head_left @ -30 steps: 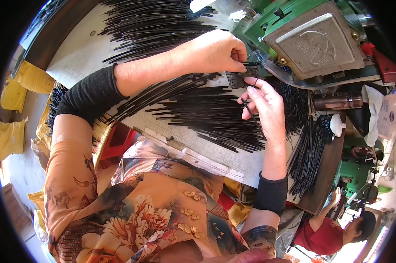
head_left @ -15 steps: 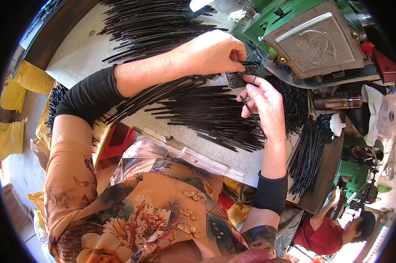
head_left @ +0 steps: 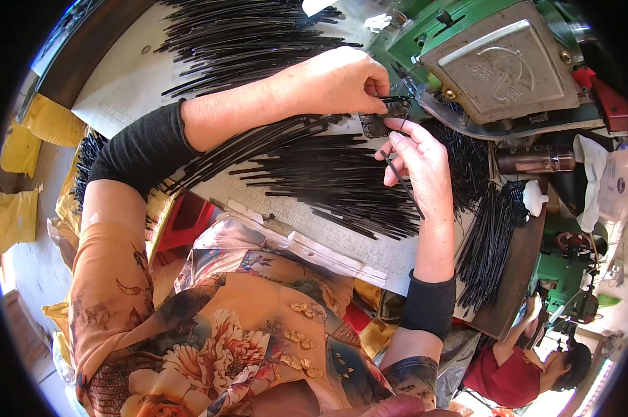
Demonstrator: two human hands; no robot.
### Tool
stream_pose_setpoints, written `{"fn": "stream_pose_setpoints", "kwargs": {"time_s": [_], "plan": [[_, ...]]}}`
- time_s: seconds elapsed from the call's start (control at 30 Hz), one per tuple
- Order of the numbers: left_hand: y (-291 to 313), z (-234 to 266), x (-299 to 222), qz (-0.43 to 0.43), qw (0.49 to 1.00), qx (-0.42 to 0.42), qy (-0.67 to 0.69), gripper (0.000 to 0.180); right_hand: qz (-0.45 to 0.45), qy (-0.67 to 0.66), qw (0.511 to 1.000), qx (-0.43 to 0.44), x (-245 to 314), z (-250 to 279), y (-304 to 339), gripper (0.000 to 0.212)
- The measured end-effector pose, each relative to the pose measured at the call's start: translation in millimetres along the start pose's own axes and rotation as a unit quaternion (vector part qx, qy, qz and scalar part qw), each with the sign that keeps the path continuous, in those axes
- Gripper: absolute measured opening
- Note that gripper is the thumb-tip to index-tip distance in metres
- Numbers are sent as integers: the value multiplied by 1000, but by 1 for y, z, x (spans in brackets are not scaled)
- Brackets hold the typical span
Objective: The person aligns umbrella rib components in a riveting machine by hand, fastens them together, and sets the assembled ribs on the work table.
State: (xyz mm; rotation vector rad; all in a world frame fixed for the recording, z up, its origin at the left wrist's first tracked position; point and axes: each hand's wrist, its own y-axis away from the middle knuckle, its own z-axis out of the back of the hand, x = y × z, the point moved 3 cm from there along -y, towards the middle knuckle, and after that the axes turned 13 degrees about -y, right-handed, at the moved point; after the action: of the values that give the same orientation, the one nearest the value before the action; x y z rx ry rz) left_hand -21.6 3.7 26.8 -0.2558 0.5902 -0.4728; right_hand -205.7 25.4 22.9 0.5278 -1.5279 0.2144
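Note:
My left hand (head_left: 359, 82) is closed in a pinch beside the working end of a green sewing machine (head_left: 428, 38). Between its thumb and forefinger a thin black strip (head_left: 397, 99) runs toward the machine's needle area, where details are too small to make out. Just below, my right hand (head_left: 419, 158) is closed, its thumb and forefinger gripping another black strip (head_left: 402, 182) that crosses the palm down to the wrist. A thin dark length rises from these fingers to the metal plate (head_left: 375, 126). Loose black strips (head_left: 328, 177) lie in a heap between my forearms.
More black strips (head_left: 237, 45) cover the far table, and a bundle (head_left: 484, 254) hangs over its right edge. A brown bottle (head_left: 536, 160) stands beyond the machine's curved ledge. At lower right, a person in a red top (head_left: 505, 379) works at another green machine (head_left: 564, 281).
Both hands stay nearly in place, with only slight finger shifts at the machine. The person at lower right has moved the head and arm a little.

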Motion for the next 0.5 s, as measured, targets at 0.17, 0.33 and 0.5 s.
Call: {"fn": "stream_pose_setpoints", "kwargs": {"time_s": [0.17,0.33,0.5], "plan": [[-2,0,2,77,980,112,145,29,-3,3,1000,2,1,0,1,32],[-2,-1,3,106,968,123,192,32,6,-4,1000,3,0,0,1,32],[-1,2,2,99,969,114,197,33,14,-8,1000,-4,4,-2,3,31]]}}
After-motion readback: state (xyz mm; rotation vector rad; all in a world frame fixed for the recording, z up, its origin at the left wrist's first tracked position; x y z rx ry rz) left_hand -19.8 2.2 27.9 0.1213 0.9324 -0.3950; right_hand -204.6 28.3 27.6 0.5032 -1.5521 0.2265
